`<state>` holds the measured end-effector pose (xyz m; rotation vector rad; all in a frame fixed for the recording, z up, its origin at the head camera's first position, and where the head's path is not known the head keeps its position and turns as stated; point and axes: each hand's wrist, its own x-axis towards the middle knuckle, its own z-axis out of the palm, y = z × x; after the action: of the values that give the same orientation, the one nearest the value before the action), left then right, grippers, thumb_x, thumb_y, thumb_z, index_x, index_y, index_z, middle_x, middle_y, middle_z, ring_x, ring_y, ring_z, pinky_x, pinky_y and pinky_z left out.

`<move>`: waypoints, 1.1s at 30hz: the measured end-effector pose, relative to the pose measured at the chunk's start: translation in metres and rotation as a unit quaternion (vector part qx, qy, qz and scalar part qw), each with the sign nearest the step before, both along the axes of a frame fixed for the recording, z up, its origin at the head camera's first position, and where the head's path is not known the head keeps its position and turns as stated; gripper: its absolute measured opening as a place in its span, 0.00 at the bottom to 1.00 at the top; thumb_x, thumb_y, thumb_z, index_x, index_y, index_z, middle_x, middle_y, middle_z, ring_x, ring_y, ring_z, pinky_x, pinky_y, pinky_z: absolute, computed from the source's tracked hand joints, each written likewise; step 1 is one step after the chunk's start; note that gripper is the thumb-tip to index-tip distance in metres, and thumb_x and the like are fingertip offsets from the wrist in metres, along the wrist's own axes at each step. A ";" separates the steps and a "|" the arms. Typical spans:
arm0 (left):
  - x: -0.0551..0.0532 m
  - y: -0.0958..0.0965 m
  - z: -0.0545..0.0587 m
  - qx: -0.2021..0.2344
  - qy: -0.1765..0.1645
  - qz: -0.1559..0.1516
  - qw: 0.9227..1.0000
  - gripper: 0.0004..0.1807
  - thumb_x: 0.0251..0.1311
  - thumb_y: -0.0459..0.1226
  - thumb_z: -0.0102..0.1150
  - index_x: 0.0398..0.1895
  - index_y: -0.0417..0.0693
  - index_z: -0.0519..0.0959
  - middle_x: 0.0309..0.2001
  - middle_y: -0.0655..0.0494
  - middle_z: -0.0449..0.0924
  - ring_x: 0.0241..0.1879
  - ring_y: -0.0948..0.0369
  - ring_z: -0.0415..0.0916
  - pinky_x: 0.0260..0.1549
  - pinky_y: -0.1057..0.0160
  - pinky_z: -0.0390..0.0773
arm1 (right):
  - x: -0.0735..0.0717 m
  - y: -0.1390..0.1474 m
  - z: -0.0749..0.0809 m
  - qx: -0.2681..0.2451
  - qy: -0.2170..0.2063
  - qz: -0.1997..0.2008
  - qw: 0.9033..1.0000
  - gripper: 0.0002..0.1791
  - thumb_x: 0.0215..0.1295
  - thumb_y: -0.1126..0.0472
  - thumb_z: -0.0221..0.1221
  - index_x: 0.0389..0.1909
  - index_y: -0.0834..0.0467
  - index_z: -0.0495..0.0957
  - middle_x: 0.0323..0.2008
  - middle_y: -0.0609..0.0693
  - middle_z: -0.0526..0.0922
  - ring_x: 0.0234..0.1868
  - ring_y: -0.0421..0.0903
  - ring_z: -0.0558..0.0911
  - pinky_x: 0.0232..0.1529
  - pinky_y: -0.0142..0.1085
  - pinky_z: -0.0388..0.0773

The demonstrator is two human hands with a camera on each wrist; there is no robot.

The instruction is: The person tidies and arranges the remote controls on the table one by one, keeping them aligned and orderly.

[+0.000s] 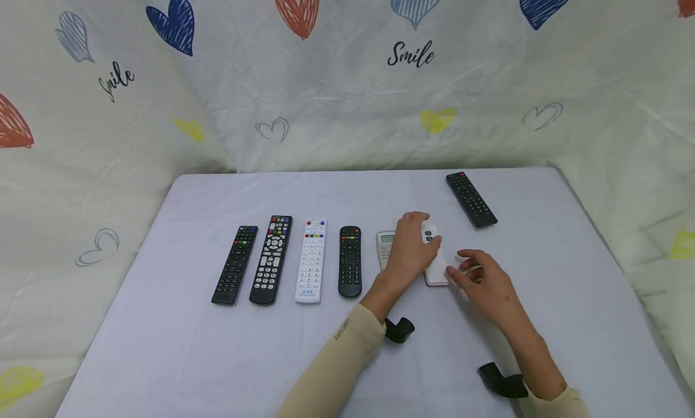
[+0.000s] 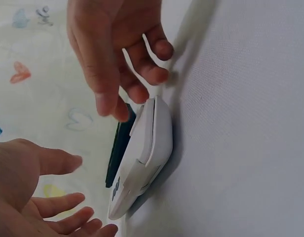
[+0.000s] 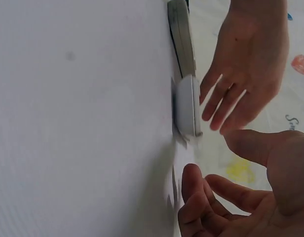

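Note:
A white remote control with dark buttons lies on the table, partly covered by my left hand. That hand is spread above it, and in the left wrist view a gap separates its fingers from the remote. To the right, my right hand hovers with loosely bent fingers, its fingertips close to the remote's right edge; whether they touch it I cannot tell. Just left of the white remote is a pale remote with a small screen, mostly hidden behind the left hand and forearm.
To the left, a black remote, a black one with white buttons, a white one and a short black one lie in a row. Another black remote lies askew at the back right. A printed cloth hangs behind the table.

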<state>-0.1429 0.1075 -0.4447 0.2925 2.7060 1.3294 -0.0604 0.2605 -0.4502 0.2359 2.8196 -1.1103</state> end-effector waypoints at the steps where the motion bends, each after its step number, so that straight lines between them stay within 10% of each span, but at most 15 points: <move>1: -0.001 0.000 0.001 0.001 0.005 -0.001 1.000 0.27 0.70 0.42 0.64 0.70 0.46 0.75 0.72 0.50 0.72 0.73 0.56 0.69 0.72 0.61 0.71 | -0.001 0.004 0.001 0.001 0.003 -0.004 1.000 0.31 0.74 0.51 0.63 0.70 0.64 0.70 0.51 0.65 0.80 0.47 0.56 0.82 0.34 0.34 0.78; 11: -0.013 0.006 0.004 0.005 0.016 -0.016 1.000 0.25 0.72 0.45 0.62 0.69 0.51 0.76 0.72 0.53 0.71 0.74 0.58 0.68 0.71 0.62 0.71 | -0.025 0.037 -0.001 0.023 0.035 -0.036 0.998 0.31 0.76 0.52 0.61 0.70 0.67 0.69 0.58 0.71 0.76 0.56 0.67 0.80 0.45 0.49 0.83; 21: -0.025 0.007 0.000 -0.009 0.021 -0.007 1.000 0.22 0.73 0.44 0.60 0.67 0.49 0.79 0.70 0.52 0.74 0.71 0.57 0.70 0.69 0.64 0.73 | -0.052 0.054 -0.007 0.006 0.033 -0.083 0.996 0.41 0.73 0.54 0.63 0.75 0.72 0.58 0.63 0.75 0.67 0.56 0.66 0.80 0.34 0.23 0.70; 33: -0.031 0.008 0.002 0.000 0.020 0.000 1.000 0.21 0.74 0.42 0.59 0.66 0.48 0.79 0.70 0.52 0.74 0.71 0.57 0.70 0.69 0.63 0.74 | -0.077 0.062 -0.006 0.015 0.012 -0.076 0.997 0.48 0.70 0.52 0.66 0.77 0.73 0.52 0.66 0.78 0.62 0.52 0.64 0.80 0.30 0.24 0.71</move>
<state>-0.1736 0.1153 -0.4427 0.3218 2.7382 1.3370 -0.1379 0.3223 -0.4563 0.4486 2.8812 -1.1066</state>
